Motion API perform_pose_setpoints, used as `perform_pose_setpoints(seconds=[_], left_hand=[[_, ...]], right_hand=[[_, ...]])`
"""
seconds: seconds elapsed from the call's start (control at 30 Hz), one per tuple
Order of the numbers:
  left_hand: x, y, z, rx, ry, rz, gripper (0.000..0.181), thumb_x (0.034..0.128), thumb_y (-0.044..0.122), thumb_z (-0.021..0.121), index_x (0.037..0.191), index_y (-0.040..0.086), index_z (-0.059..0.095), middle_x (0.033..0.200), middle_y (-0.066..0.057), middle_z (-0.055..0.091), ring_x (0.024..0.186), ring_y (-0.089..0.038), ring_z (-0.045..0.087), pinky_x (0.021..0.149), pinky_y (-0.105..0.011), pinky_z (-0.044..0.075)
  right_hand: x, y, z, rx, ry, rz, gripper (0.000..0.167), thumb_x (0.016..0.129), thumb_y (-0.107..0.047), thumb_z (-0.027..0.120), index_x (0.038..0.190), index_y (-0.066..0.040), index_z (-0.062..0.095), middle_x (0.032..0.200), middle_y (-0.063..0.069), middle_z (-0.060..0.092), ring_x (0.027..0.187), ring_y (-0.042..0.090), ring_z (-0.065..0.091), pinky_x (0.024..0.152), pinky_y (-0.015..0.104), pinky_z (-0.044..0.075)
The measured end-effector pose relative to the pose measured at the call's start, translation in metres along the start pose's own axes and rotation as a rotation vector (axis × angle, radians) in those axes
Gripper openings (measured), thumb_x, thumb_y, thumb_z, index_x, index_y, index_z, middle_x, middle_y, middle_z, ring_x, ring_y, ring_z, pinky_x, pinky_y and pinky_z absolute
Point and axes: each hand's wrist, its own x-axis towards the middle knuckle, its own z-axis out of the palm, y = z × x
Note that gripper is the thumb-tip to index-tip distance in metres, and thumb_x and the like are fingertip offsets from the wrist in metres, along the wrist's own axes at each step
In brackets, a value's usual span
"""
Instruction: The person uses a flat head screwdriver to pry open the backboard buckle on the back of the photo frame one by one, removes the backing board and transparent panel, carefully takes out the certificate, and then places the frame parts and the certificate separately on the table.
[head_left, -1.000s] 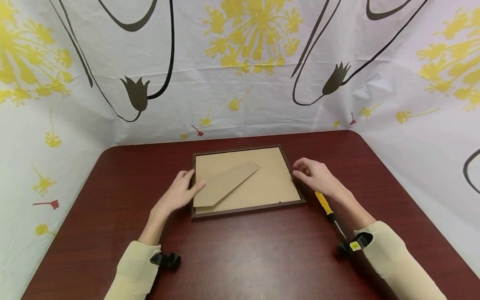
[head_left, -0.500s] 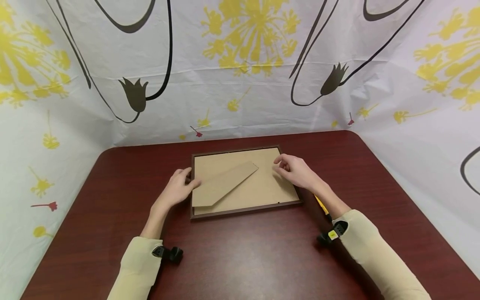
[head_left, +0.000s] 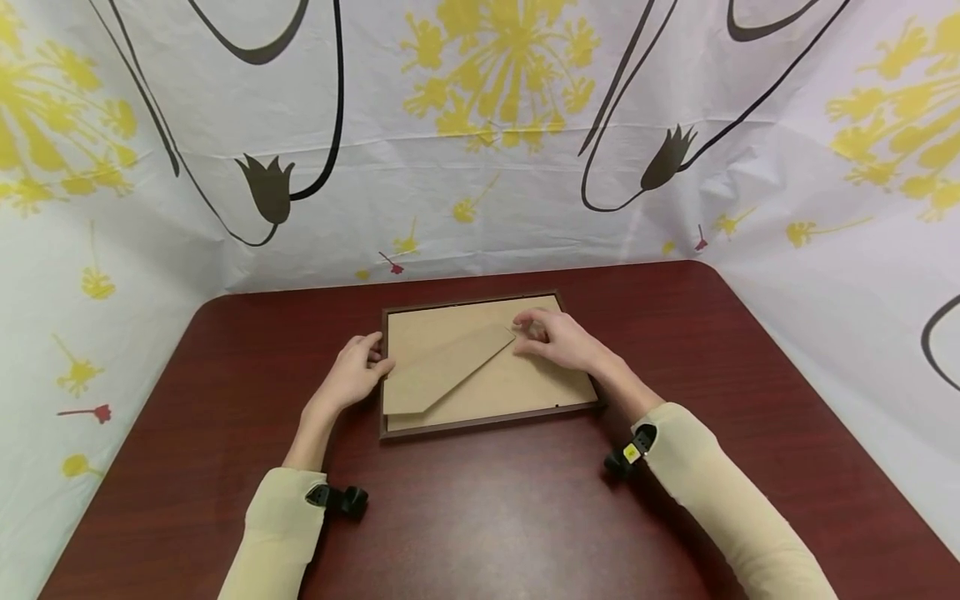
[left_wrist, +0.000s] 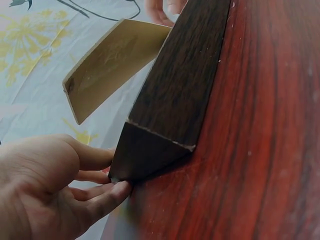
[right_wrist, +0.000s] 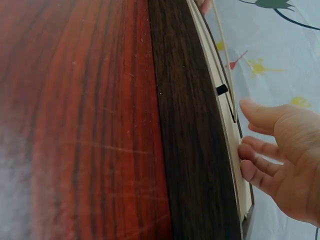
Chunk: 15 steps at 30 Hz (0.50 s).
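A picture frame (head_left: 487, 419) with a dark wood rim lies back side up on the table. Hinged on its tan backing board (head_left: 528, 382), an easel-stand flap (head_left: 442, 371) stands slightly raised. My left hand (head_left: 352, 372) is at the frame's left side; in the left wrist view its thumb and fingertips hold that edge near the corner. Over the right part of the board is my right hand (head_left: 558, 340), thumb and fingers apart around the flap's narrow tip. In the right wrist view, the thumb is close to the tip; contact cannot be told.
The dark red table (head_left: 480, 517) extends on all sides of the frame. A white patterned sheet (head_left: 480, 200) hangs behind and beside it. Each wrist carries a small black camera.
My right hand has moved left from beyond the frame's right edge to the flap's tip, its forearm now covering the yellow-handled tool. My left hand has shifted slightly left, its thumb back toward the rim.
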Motion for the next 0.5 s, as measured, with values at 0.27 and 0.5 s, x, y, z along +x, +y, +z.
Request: perform_pose_setpoints(seconds=[0.27, 0.5], left_hand=[[-0.002, -0.003, 0.002, -0.037, -0.019, -0.005, 0.059, 0.1036, 0.010, 0.057, 0.150, -0.014, 0.030, 0.141, -0.033, 0.039, 0.121, -0.042, 0.050, 0.097, -0.052, 0.047], [-0.002, -0.004, 0.000, -0.043, -0.020, -0.004, 0.058, 0.1037, 0.010, 0.056, 0.151, -0.013, 0.030, 0.141, -0.032, 0.038, 0.121, -0.041, 0.049, 0.098, -0.052, 0.046]], right_hand=[[0.012, 0.000, 0.008, 0.010, -0.081, -0.111, 0.057, 0.087, -0.022, 0.081, 0.138, -0.007, 0.061, 0.135, 0.010, 0.056, 0.079, 0.017, 0.053, 0.074, 0.033, 0.044], [0.020, -0.002, 0.013, -0.011, -0.082, -0.163, 0.050, 0.088, -0.020, 0.080, 0.135, -0.008, 0.064, 0.136, 0.010, 0.058, 0.115, 0.022, 0.056, 0.095, 0.041, 0.045]])
